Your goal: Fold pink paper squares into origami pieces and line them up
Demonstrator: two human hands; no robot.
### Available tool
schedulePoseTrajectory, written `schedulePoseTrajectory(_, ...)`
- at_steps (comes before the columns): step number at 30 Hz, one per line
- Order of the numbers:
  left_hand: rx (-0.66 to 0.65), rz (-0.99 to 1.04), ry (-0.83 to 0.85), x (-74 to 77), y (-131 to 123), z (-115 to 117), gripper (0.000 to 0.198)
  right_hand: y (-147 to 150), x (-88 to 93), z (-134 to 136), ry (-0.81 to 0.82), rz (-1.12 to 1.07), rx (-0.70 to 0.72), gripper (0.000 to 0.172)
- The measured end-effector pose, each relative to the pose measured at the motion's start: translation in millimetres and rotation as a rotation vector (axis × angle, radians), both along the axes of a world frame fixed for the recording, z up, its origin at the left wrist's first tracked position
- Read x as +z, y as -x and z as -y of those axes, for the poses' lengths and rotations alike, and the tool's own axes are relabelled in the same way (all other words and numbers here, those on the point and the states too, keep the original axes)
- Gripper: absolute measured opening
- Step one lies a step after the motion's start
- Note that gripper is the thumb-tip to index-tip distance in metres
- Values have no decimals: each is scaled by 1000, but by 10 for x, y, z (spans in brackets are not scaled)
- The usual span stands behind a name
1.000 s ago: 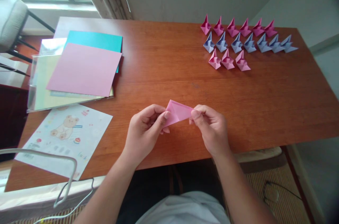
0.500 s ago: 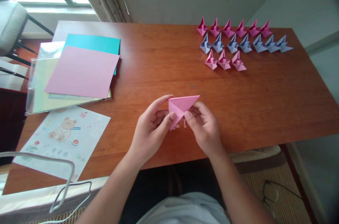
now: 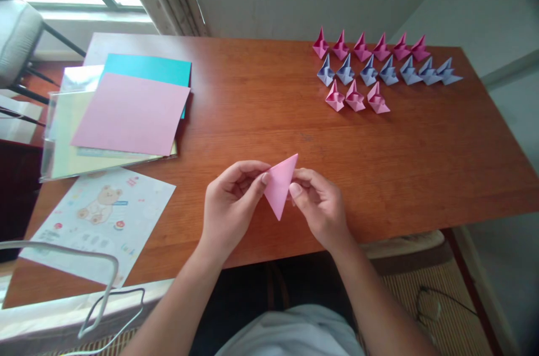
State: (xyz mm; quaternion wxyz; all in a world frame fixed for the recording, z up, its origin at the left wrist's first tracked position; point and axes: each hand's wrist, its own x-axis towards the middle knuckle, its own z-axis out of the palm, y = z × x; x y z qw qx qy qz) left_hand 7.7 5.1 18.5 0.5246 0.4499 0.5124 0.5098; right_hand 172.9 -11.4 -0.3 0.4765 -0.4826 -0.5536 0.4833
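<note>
Since half a second ago, the folded pink paper (image 3: 280, 187) has turned in the grip: its long edge lay level then, and it now stands on end, one tip up and to the right, the other pointing down toward the near table edge. Both hands have shifted slightly left in the frame.

From my remote station I read the view as follows. The left hand (image 3: 229, 207) sits at lower centre, thumb and forefinger pinched together on the paper's left edge, the other fingers curled behind. The right hand (image 3: 322, 207) meets it from the right, thumb and fingertips clamped on the right edge. The paper is held just above the wooden table (image 3: 421, 165), near its front edge, at the centre of the frame.

At upper right, well apart from the hands, finished folded figures stand in three rows: a magenta row (image 3: 370, 47) farthest back, a blue row (image 3: 387, 71) in the middle and three pale pink figures (image 3: 356, 99) nearest.

At left lies a stack of sheets: a pink sheet (image 3: 130, 114) on top, a teal sheet (image 3: 147, 64) showing behind it, both over a clear plastic sleeve (image 3: 63, 137). Below the stack, at lower left, lies a printed sheet with a bear (image 3: 101, 215).
</note>
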Motion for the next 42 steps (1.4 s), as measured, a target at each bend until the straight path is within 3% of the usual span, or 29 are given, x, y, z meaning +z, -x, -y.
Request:
schedulePoseTrajectory(9,15,7,17,-15,7,5,11,5,-22,10,9,12,-9,15)
schedulePoseTrajectory(16,25,-233,-195,-22,-15,32,8,30,-65,-7,13,74,-82,12)
schedulePoseTrajectory(20,-12,-375,-290,-31,5,37,10,43,-90,-9,15,96,-81,8)
schedulePoseTrajectory(24,-62,-505,-392,-33,-8,50,18,53,-115,-14,-14,141,-108,17)
schedulePoseTrajectory(27,-139,-519,-456,-46,-30,60,22,49,-124,-13,-32,110,-141,25)
schedulePoseTrajectory(32,-269,-560,-496,-81,-60,72,49,34,-129,10,-71,118,-197,27)
schedulePoseTrajectory(37,-243,-592,-484,-95,-67,84,45,47,-75,9,-100,134,-211,26)
schedulePoseTrajectory(42,-306,-566,-497,-105,-44,102,51,49,-12,-11,-162,160,-217,20)
